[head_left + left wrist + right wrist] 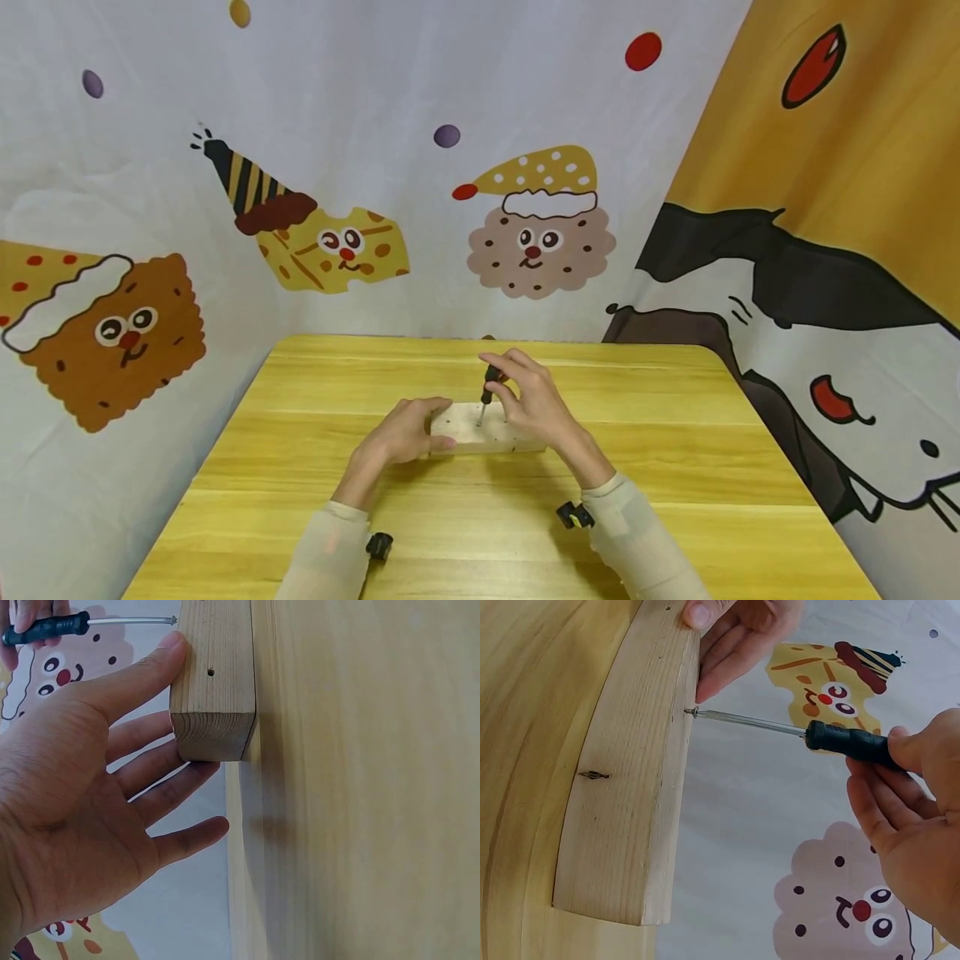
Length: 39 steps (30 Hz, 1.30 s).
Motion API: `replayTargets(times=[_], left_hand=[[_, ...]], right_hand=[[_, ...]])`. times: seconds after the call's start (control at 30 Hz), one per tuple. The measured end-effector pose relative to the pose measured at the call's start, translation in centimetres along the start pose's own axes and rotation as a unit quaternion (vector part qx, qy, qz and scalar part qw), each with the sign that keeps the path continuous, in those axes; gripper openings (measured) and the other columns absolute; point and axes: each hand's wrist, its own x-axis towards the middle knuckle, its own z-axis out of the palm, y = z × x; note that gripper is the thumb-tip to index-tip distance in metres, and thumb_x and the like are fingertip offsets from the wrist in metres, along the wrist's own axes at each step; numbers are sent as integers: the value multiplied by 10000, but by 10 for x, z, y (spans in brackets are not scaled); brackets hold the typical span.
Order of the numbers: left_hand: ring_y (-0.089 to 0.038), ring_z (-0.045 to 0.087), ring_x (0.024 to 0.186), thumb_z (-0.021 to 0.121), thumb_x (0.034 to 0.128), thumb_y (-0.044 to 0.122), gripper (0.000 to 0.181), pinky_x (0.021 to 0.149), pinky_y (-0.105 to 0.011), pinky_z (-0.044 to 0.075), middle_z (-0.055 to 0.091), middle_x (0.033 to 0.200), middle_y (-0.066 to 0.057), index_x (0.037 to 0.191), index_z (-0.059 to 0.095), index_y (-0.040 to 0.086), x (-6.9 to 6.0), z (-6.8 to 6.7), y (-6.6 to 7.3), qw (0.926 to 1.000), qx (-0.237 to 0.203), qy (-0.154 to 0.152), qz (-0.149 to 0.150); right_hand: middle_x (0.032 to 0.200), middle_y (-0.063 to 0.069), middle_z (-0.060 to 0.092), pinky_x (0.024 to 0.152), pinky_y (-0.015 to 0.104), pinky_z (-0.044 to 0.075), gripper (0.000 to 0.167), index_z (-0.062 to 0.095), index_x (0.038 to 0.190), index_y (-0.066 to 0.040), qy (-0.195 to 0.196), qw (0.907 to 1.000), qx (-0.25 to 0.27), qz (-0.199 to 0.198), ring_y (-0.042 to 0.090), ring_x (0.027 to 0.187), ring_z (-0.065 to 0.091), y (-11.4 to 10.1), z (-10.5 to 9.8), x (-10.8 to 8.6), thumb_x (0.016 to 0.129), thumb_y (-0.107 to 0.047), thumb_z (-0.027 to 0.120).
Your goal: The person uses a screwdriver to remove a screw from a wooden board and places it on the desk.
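A pale wooden block [497, 432] lies on the table. My left hand [401, 431] holds its left end, the thumb on the near side and the fingers on the far side. My right hand [536, 402] grips the dark handle of a screwdriver [851, 742] between thumb and fingers. The screwdriver stands nearly upright over the block, leaning slightly. In the right wrist view its metal tip meets a small screw [690, 712] at the block's top face. A small hole [211, 673] shows near the held end in the left wrist view.
The yellow wood-grain table [465, 533] extends around the block. Behind it hangs a white curtain [375, 75] printed with cartoon food. A yellow printed curtain [885, 167] is at the right. Dark wrist devices [380, 547] sit at both sleeves.
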Motion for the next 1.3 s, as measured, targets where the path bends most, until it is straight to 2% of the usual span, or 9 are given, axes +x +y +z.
replayTargets(times=[0.17, 0.27, 0.4, 0.53, 0.77, 0.87, 1.0, 1.17, 1.3], left_hand=[[-396, 661, 1475, 913, 981, 325, 751, 1255, -620, 535, 673, 1613, -164, 1619, 611, 66, 1, 0, 0, 10000, -4, -7, 29], [-395, 654, 1483, 912, 982, 329, 753, 1262, -620, 530, 670, 1618, -162, 1621, 610, 70, 0, 0, 0, 10000, -12, -19, 10], [-396, 644, 1495, 912, 982, 331, 761, 1270, -627, 520, 663, 1627, -161, 1629, 603, 76, 0, 1, 0, 10000, -54, -32, -49], [-401, 638, 1502, 912, 983, 331, 762, 1269, -632, 519, 659, 1631, -159, 1630, 601, 75, -1, 1, 1, 9999, -94, -27, -49], [-392, 645, 1493, 911, 984, 331, 763, 1258, -629, 529, 664, 1627, -155, 1629, 601, 69, -1, 0, 0, 9999, -105, -14, 23], [-390, 657, 1478, 912, 983, 324, 763, 1249, -629, 536, 669, 1620, -158, 1627, 601, 59, 0, 0, 0, 9999, -115, -16, 75], [-392, 666, 1466, 916, 979, 324, 765, 1249, -632, 535, 672, 1615, -166, 1624, 604, 57, 0, 0, 0, 9999, -104, -7, 84], [-385, 670, 1461, 923, 972, 327, 767, 1258, -632, 529, 671, 1615, -168, 1622, 609, 71, 0, 0, -1, 9999, -103, 8, 16], [-394, 658, 1478, 920, 973, 328, 769, 1268, -637, 517, 659, 1629, -167, 1629, 603, 81, -1, 1, -1, 9999, -122, -10, -42]], right_hand=[[1196, 157, 781, 897, 437, 706, 456, 676, 1497, -17, -138, 9997, 183, 111, 262, 1032, 814, 0, 0, -2, 1050, 46, 743], [1240, 197, 789, 913, 452, 710, 422, 672, 1486, -3, -167, 9995, 243, 79, 280, 1036, 818, 0, 1, -2, 1068, 41, 719], [1246, 186, 806, 887, 473, 712, 390, 692, 1473, 0, -115, 9997, 204, 55, 279, 1016, 811, 1, 2, -1, 1084, 18, 705], [1200, 138, 815, 861, 480, 707, 378, 728, 1445, -30, 80, 9999, 25, 61, 257, 1003, 801, 1, 3, -1, 1069, -46, 760], [1012, 86, 757, 660, 308, 576, 311, 811, 1314, -47, 567, 9979, -278, -139, 170, 810, 690, 5, 6, 1, 1005, -55, 847], [972, 82, 738, 632, 249, 518, 320, 814, 1313, -42, 636, 9973, -294, -238, 145, 761, 642, 5, 6, 1, 995, -30, 849], [976, 98, 742, 628, 262, 516, 358, 795, 1357, -27, 583, 9976, -251, -274, 154, 747, 613, 4, 5, 1, 1001, -3, 832], [1071, 137, 787, 763, 360, 688, 427, 736, 1435, 2, 380, 9991, -13, -179, 234, 895, 775, 3, 4, 0, 1014, 42, 795], [1145, 176, 810, 886, 387, 723, 439, 709, 1455, 18, 197, 9995, 181, -175, 286, 983, 828, 2, 5, 1, 1023, 75, 761]])
